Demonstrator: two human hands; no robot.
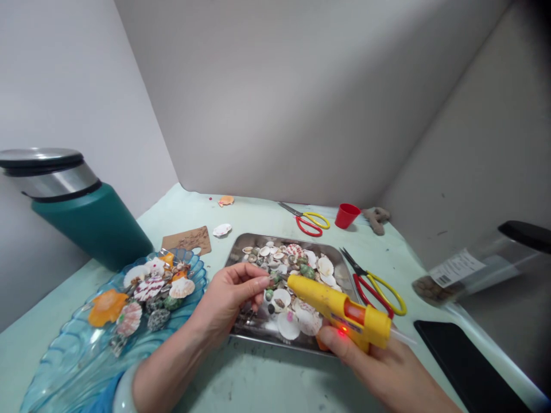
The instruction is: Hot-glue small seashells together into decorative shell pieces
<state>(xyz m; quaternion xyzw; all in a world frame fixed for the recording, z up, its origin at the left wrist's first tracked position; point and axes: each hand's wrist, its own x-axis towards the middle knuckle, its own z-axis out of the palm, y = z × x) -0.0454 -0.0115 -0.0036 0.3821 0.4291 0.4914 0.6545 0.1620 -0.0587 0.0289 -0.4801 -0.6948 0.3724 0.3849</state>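
Observation:
My right hand is wrapped round a yellow hot glue gun, whose red light glows and whose nozzle points left. A clear glue stick sticks out of its back. Thumb and fingers of my left hand pinch together just left of the nozzle. At these fingertips shows a small dark greenish shell, partly hidden and hard to tell from the shells behind. Both hands are over a metal tray full of white, striped and green seashells.
A blue scalloped dish of shells and stones lies left, near a teal bottle and brown card. Two scissors, a red cup, driftwood, a clear jar and black phone-like slab surround the tray.

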